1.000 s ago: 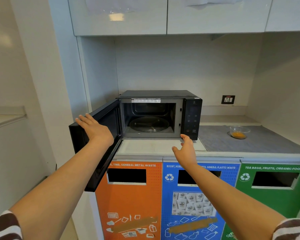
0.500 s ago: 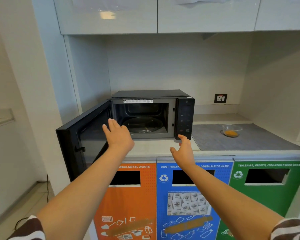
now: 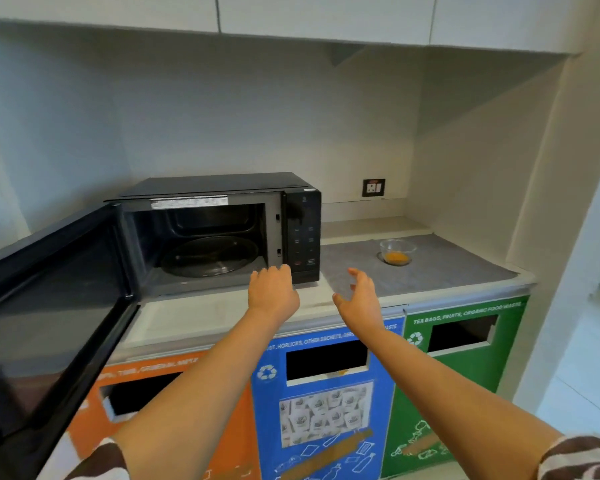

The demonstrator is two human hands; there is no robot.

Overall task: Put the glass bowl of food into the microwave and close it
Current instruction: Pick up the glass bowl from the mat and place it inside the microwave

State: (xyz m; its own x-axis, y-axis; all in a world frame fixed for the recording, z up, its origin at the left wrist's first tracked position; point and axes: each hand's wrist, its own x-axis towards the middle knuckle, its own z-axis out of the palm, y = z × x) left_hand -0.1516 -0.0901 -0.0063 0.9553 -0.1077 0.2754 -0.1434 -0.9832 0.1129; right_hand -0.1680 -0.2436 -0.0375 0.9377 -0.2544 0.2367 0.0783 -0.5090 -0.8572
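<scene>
Probably rigid, slick, breakable and light: glass bowl (image 3: 397, 251) on the counter (image 3: 440, 271), best cupped at both sides, both hands' fingers (image 3: 361, 277) spread, empty.

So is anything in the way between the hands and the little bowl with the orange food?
Nothing visible. The glass bowl sits alone on the grey mat, with bare mat between it and the right hand.

soft daylight, motion blur, warped edges
</scene>
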